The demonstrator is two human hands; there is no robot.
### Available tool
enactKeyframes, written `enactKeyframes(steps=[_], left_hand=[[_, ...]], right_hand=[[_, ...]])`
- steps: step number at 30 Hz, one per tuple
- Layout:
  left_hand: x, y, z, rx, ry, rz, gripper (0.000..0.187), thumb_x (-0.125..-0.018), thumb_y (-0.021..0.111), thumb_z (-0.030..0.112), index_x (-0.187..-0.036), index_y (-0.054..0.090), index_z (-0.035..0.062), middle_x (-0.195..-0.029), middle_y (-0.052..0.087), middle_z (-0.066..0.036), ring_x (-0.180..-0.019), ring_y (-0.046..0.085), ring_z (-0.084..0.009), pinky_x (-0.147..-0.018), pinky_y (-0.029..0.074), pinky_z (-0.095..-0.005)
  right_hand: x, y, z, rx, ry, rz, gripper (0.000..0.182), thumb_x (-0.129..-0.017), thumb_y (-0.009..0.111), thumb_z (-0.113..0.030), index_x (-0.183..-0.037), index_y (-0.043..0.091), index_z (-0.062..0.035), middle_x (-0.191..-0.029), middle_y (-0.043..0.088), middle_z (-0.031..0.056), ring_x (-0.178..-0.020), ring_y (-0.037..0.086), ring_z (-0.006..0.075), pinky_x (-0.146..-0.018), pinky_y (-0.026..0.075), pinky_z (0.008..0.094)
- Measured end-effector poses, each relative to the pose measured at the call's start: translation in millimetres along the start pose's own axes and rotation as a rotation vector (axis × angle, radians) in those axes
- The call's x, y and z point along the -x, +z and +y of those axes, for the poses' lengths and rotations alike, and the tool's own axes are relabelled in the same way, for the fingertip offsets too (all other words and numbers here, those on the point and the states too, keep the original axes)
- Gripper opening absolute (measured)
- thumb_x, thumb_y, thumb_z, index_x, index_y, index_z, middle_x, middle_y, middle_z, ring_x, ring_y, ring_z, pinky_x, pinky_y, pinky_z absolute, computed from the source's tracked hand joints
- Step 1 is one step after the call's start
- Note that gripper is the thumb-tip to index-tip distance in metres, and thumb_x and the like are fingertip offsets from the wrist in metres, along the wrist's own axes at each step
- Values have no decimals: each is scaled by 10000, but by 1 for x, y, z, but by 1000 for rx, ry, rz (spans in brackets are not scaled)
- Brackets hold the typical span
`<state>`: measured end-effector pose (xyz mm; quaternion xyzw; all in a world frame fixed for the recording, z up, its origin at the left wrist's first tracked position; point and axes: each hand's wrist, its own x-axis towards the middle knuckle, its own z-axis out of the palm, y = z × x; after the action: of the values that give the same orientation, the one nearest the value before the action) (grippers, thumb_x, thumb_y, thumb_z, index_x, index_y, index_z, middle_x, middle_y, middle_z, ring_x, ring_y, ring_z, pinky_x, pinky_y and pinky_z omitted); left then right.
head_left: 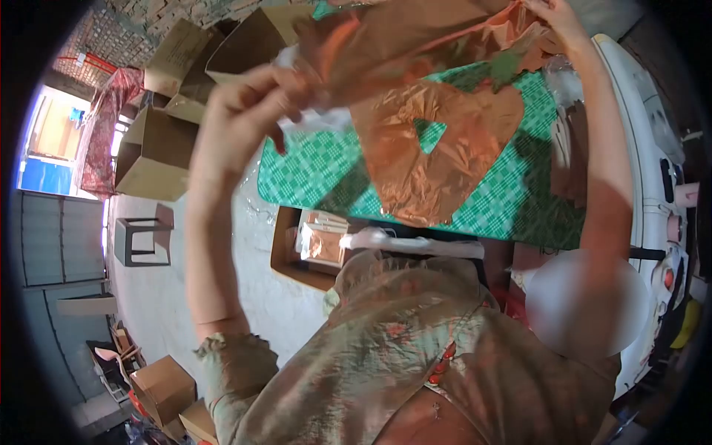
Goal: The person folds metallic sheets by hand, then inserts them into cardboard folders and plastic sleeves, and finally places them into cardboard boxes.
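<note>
A thin orange-brown plastic sheet (415, 37) is stretched between my two raised hands. My left hand (271, 96), slightly blurred, has its fingers curled at the sheet's left end. At the top right my right hand (545, 15) pinches the bunched, crinkled other end. Below the sheet, another crinkled orange-brown plastic piece (445, 159) with an opening in its middle lies on the green checked tabletop (311, 167).
Open cardboard boxes (159, 156) stand at the upper left, and more (163, 386) at the lower left. A grey stool (144, 241) is on the floor. An open box (285, 256) with packets sits below the table edge. A white machine (630, 111) stands at right.
</note>
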<state>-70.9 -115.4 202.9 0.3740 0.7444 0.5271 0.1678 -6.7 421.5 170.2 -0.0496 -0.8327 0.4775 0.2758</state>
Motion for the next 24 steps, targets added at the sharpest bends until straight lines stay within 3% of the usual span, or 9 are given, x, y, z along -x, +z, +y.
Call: enactKeyframes(steps=[2, 5, 7, 9, 10, 12, 14, 19, 24], left_hand=[[27, 34, -30, 182, -85, -8, 194, -1020, 627, 208, -1006, 715, 35, -950, 743, -60, -776, 682, -121, -529, 518, -248], [62, 87, -66, 485, -336, -2, 183, -1020, 626, 197, -963, 703, 40, -887, 727, -62, -762, 698, -131, -535, 531, -259], [81, 124, -92, 716, -525, 26, 184, -1031, 628, 193, -986, 685, 24, -846, 733, -94, -702, 704, -139, -509, 536, -264], [100, 156, -112, 863, -624, -5, 190, -1038, 622, 181, -1047, 651, -7, -865, 747, -146, -684, 722, -181, -467, 537, -262], [107, 169, -110, 916, -704, 20, 206, -1044, 616, 188, -1068, 631, -16, -866, 749, -157, -682, 728, -191, -458, 533, -262], [118, 184, -112, 980, -722, 15, 224, -1050, 612, 201, -1092, 611, -19, -865, 751, -156, -672, 735, -191, -450, 529, -259], [123, 190, -117, 982, -741, 14, 234, -1054, 615, 224, -1085, 610, -8, -864, 756, -150, -672, 741, -182, -448, 526, -255], [121, 190, -116, 986, -811, -31, 240, -1061, 612, 259, -1064, 620, 19, -865, 761, -150, -671, 740, -175, -447, 508, -247], [125, 197, -122, 940, -848, -101, 274, -1067, 611, 307, -1046, 640, 35, -879, 767, -130, -680, 743, -171, -468, 501, -243]], right_hand=[[5, 10, -28, 171, 102, -138, 98, -953, 690, -89, -1025, 695, -24, -912, 718, 46, -846, 652, 114, -755, 525, 295], [-2, 40, -27, 431, -74, -288, 118, -955, 665, -101, -1020, 694, -7, -899, 716, 50, -846, 656, 130, -742, 524, 304], [4, 70, -35, 700, -115, -334, 176, -933, 663, -156, -1048, 711, -31, -935, 742, 110, -845, 695, 219, -752, 546, 368], [0, 93, -3, 770, -183, -477, 205, -919, 665, -205, -1053, 727, -63, -977, 743, 148, -887, 709, 293, -794, 552, 425], [-6, 105, 24, 800, -204, -537, 199, -945, 664, -215, -1063, 709, -62, -978, 737, 127, -900, 707, 274, -797, 547, 409], [-16, 124, 79, 857, -250, -654, 199, -997, 662, -236, -1084, 673, -58, -980, 724, 84, -926, 702, 235, -802, 535, 377], [-12, 143, 96, 880, -273, -634, 211, -970, 664, -227, -1076, 668, -44, -962, 710, 130, -904, 692, 298, -775, 526, 433], [-3, 168, 93, 976, -136, -648, 148, -969, 631, -231, -1030, 666, -101, -971, 703, 118, -915, 674, 344, -795, 518, 478], [0, 171, 92, 842, -229, -705, 231, -921, 657, -275, -1040, 737, -93, -1007, 742, 157, -956, 697, 349, -836, 542, 468]])
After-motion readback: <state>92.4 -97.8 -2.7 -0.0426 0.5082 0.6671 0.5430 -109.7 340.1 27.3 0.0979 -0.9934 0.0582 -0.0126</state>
